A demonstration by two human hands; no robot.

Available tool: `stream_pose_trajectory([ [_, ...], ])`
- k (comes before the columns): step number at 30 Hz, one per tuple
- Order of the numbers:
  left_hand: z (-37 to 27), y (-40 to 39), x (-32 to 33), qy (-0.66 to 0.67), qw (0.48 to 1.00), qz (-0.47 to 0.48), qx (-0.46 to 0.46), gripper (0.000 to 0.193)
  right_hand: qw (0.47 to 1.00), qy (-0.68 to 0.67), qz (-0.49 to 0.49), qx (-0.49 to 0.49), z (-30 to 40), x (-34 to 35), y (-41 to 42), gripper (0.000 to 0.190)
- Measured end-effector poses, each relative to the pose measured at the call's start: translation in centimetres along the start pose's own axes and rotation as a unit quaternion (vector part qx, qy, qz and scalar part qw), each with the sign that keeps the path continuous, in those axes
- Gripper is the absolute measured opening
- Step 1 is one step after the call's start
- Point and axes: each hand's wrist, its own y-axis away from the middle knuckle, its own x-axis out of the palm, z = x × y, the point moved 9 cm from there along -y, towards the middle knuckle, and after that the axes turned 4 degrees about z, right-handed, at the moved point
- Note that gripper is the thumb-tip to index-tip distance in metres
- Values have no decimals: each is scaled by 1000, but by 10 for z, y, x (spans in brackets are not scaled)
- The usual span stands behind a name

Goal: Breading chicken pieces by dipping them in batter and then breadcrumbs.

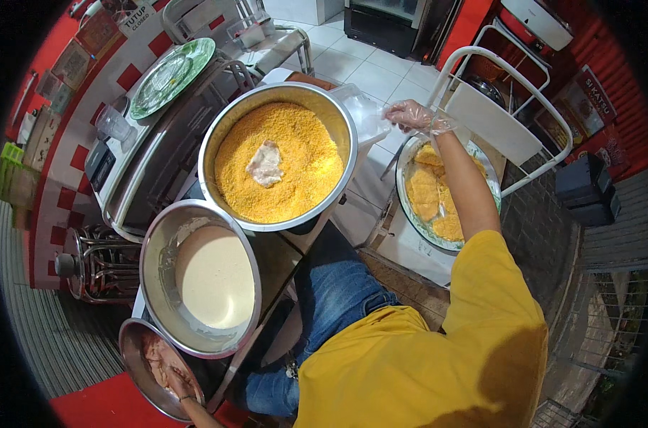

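My left hand (180,381) reaches into a metal bowl (127,348) of raw meat pieces (155,356), its fingertips against the meat. Whether it grips a piece is hard to tell. A clear plastic glove covers my right hand (409,116), which hangs with curled fingers beside a translucent plastic container (361,115). No food shows in it. A large metal basin (351,144) holds orange breadcrumbs (302,176), with one pale, wet piece of meat (265,164) lying on top. Between the two metal vessels stands a bowl (158,283) of cream-coloured batter (214,278).
Below my right forearm, a green-rimmed tray (401,198) holds several crumbed pieces (424,192). A white metal chair (495,117) stands beyond it. To the left, a table carries a green patterned tray (198,59) and a clear pitcher (113,123). Stacked metal stools (105,267) stand below.
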Motion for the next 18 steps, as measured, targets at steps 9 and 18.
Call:
stream_pose_trajectory([
  [9, -6, -2, -7, -3, 998, 22, 56, 32, 986, -141, -83, 34, 5, 0, 24, 55],
  [18, -10, 8, 11, -26, 998, 23, 44, 32, 990, 71, -112, -54, 45, -7, 32, 30],
])
